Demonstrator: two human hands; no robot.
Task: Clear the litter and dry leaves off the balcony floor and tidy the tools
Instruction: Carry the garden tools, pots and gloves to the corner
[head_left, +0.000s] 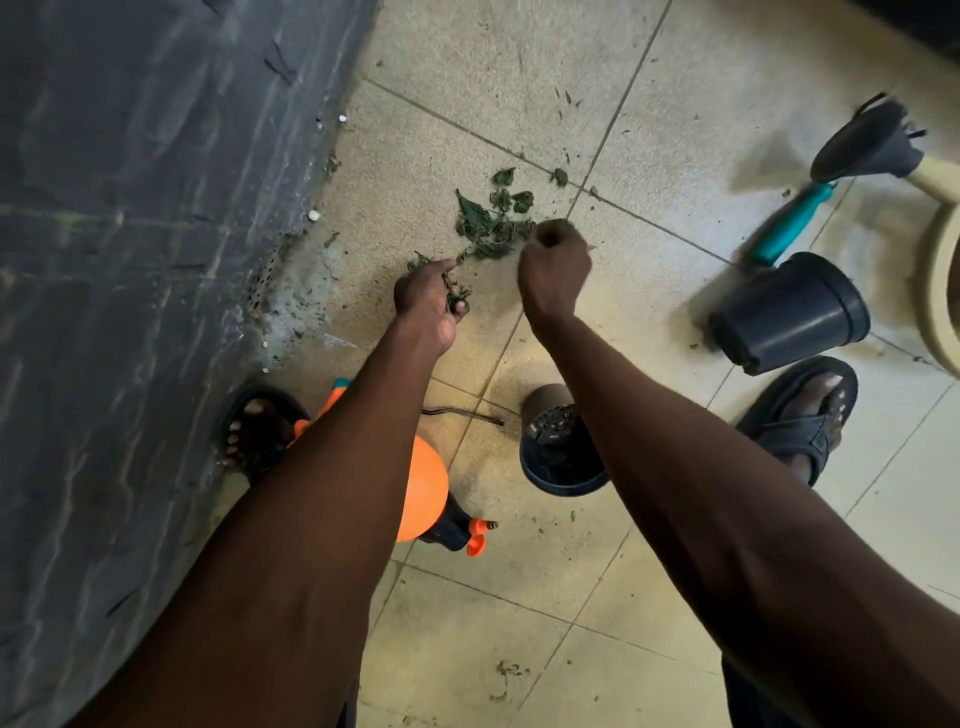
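Note:
A small heap of dry green leaves (493, 221) lies on the beige tiled floor (519, 104), with crumbs scattered around it. My left hand (428, 301) is down at the floor, fingers curled round a clump of leaves. Just right of the heap, my right hand (553, 270) is closed with curled fingers at the heap's edge; what it holds is hidden. A teal-handled trowel (792, 223) lies on the floor at the right.
A dark wall (156, 208) runs along the left. Two black plastic pots lie tipped over, one in the middle (550, 447), one at the right (789, 312). An orange sprayer (426, 493) lies under my left forearm. A black funnel-shaped object (862, 140) and a cream stool leg (940, 260) are at the right. My sandalled feet flank the scene.

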